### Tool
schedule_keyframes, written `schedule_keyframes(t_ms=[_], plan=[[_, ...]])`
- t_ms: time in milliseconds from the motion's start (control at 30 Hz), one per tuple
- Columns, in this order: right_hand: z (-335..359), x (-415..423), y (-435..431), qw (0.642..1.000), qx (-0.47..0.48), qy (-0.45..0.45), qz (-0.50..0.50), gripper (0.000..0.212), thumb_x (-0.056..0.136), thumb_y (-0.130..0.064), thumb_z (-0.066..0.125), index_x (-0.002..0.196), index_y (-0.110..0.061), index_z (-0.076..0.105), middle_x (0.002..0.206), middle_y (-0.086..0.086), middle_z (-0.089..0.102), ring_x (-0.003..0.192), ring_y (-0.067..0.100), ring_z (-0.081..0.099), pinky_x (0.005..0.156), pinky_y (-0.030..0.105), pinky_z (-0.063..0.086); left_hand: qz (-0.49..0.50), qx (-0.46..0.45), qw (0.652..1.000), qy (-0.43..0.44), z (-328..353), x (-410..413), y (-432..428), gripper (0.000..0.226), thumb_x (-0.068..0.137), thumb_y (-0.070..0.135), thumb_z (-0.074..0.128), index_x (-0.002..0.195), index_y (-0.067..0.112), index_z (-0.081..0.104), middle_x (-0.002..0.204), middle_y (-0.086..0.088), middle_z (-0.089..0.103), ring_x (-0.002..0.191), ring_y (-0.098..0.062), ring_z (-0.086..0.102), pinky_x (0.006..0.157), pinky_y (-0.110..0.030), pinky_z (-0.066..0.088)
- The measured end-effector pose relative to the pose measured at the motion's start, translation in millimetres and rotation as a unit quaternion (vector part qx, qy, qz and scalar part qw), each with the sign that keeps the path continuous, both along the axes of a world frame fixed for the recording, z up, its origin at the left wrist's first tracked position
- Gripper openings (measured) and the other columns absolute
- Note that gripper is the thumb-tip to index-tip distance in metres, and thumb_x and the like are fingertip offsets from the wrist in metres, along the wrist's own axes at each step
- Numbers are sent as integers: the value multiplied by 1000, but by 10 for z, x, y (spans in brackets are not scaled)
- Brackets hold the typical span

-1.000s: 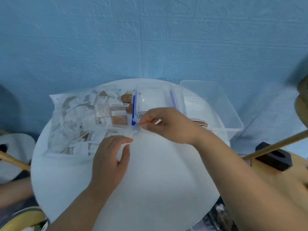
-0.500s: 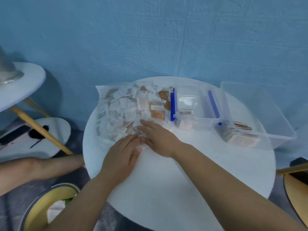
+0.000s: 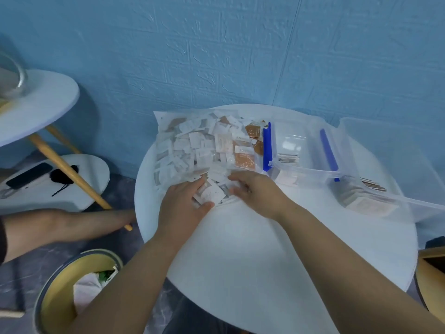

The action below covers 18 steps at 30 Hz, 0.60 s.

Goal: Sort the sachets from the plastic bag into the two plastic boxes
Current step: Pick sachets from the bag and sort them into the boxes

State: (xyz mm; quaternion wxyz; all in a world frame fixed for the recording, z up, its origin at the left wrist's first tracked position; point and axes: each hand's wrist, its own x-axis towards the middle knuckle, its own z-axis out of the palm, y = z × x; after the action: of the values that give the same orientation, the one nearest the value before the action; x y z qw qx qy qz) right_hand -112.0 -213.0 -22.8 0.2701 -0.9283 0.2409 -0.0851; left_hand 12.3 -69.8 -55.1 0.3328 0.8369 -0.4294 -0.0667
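A clear plastic bag [image 3: 190,145] full of white and brown sachets lies on the left of the round white table [image 3: 265,249]. To its right stands a clear box with blue latches [image 3: 310,150] holding a few sachets. Further right, a larger clear box [image 3: 375,169] holds a stack of sachets [image 3: 366,203]. My left hand [image 3: 180,208] pinches the bag's near edge, thumb under a white sachet [image 3: 212,194]. My right hand [image 3: 257,191] rests beside it with fingers curled over sachets at the bag's mouth; what it holds is hidden.
A blue wall stands behind the table. Two small side tables [image 3: 36,102] are at the left, the lower one carrying a phone [image 3: 29,175]. Another person's arm [image 3: 60,227] lies at the left. A yellow-lined bin [image 3: 72,285] sits below. A wooden object [image 3: 431,273] is at the right.
Both hands moved left, from beside the latched box to the bag's near edge. The view swung left and pulled back, showing the side tables and the bin.
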Motion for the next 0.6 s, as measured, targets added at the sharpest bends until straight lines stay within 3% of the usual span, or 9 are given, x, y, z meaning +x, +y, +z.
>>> schedule_keyframes(t_ms=[67,133,200,333,500,600], plan=[[-1,38,23,1000,-1,20,-7,43,91,-27,56,132,-17,49,140,0,47,123,17,46,101,25,34,-6,-45,998,51,0,-45,-16,56,79,24,71,131,27,52,122,8,59,116,-14,49,99,-33,41],[13,70,27,999,-6,44,-4,50,89,-28,59,136,-17,45,143,1,43,130,17,39,104,24,29,21,-81,994,68,15,-109,-1,42,82,21,68,123,23,58,113,10,61,107,-10,53,89,-17,40],[33,91,6,998,-3,57,-6,58,85,-29,64,138,-19,42,145,0,40,133,16,32,107,25,24,61,-124,987,78,52,-143,16,23,87,22,61,109,16,61,101,5,64,92,-12,58,71,-7,38],[77,133,-24,998,17,67,-12,68,75,-28,75,135,-21,44,141,0,42,127,17,39,100,24,30,106,-165,976,94,84,-146,23,22,95,26,46,104,8,54,96,4,60,84,-10,56,62,-2,38],[211,123,-43,996,74,45,4,41,80,-20,71,119,-20,59,123,-5,50,91,7,49,71,15,42,110,-182,973,94,77,-156,32,25,96,25,41,110,8,54,101,5,58,92,-10,53,67,-1,39],[231,81,-66,994,111,-2,-4,23,83,-18,67,105,-22,61,99,-14,55,80,3,50,63,9,39,114,-189,969,111,74,-150,36,27,97,26,39,114,9,53,106,9,55,98,-5,50,73,-4,36]])
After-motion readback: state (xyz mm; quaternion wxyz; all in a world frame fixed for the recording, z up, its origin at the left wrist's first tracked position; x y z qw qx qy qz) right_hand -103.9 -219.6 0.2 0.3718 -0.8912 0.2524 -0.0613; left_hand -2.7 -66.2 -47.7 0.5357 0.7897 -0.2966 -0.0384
